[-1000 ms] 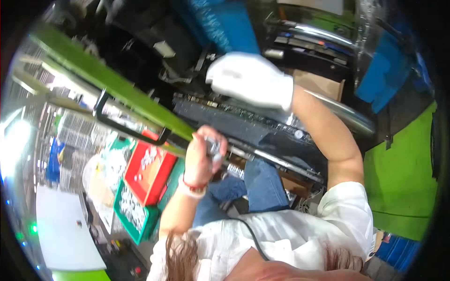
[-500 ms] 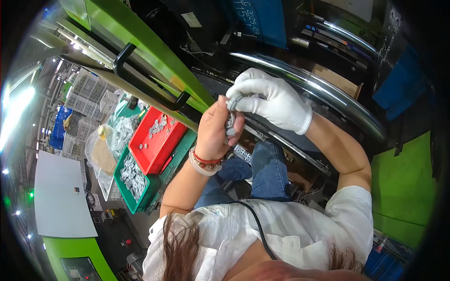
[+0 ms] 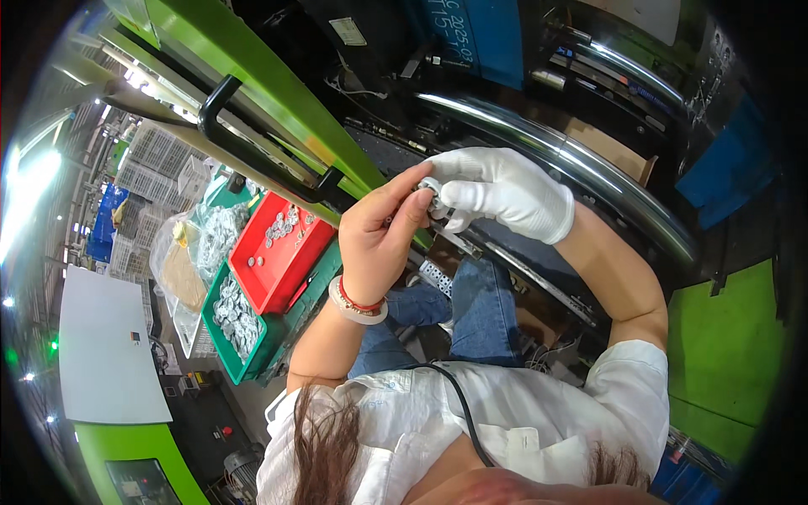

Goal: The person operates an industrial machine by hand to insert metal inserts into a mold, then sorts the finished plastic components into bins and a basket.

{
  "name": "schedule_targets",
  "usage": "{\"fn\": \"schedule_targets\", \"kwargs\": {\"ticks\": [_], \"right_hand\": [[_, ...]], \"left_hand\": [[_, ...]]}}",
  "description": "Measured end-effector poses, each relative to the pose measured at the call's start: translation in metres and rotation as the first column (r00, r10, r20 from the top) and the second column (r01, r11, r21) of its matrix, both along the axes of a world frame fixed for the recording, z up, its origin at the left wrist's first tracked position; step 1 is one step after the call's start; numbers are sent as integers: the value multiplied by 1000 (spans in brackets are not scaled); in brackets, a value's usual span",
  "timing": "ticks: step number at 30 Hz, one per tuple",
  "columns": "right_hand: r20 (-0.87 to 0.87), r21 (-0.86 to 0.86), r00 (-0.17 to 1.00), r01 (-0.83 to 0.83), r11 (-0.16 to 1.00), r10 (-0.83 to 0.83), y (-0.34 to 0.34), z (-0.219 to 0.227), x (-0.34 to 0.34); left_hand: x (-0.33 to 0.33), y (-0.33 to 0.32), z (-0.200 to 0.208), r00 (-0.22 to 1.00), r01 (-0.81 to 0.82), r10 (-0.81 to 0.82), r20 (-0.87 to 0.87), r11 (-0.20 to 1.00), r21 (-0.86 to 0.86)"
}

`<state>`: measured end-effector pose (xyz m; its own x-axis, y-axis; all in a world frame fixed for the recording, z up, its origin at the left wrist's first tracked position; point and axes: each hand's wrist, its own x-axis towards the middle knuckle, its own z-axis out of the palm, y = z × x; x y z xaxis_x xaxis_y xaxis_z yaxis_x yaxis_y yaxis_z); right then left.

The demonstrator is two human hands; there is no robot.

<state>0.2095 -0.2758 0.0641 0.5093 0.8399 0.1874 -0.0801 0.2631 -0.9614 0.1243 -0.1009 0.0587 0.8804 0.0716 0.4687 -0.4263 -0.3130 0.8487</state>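
A small grey ring-shaped part (image 3: 435,204) is held up between my two hands, in front of my knees. The fingertips and thumb of my bare left hand (image 3: 373,244) pinch it from the left. From the right, my right hand (image 3: 515,195), in a white glove, has thumb and fingers closed on the same part. Fingers cover much of it, so I cannot tell whether it is one piece or several stacked together. On my left wrist are a red cord and a pale bangle.
To the left, a red tray (image 3: 271,268) with some small round grey parts overlaps a green tray (image 3: 220,352) heaped with more. Bagged grey parts (image 3: 220,234) lie behind. A green machine frame with a black handle (image 3: 210,114) rises nearby; a shiny metal bar (image 3: 555,143) crosses ahead.
My left hand has uncurled from around the grey parts and now pinches with straighter fingers. My right hand has shifted slightly right and down, and the held part sits a little further right.
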Motion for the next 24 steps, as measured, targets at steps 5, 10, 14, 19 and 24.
{"fn": "schedule_targets", "kwargs": {"ticks": [5, 10, 14, 19, 24], "right_hand": [[-219, 74, 973, -63, 995, 78, 1, -6, -2], [-285, 307, 925, -161, 938, 252, 0, -11, -3], [-330, 322, 913, -131, 938, 241, -3, -14, 1], [-253, 190, 965, -21, 981, 70, -12, -5, 17], [353, 327, 591, 649, 687, -725, -62, -17, 155]], "left_hand": [[3, 1, -3, 996, -40, 39, 81, 999, 9], [3, 5, -12, 940, 20, -65, 335, 990, 137], [4, 0, -9, 955, 12, -64, 288, 983, 181], [5, -2, -24, 979, 48, -54, 198, 998, 34], [-16, 20, -58, 968, 181, -183, -169, 983, -28]]}}
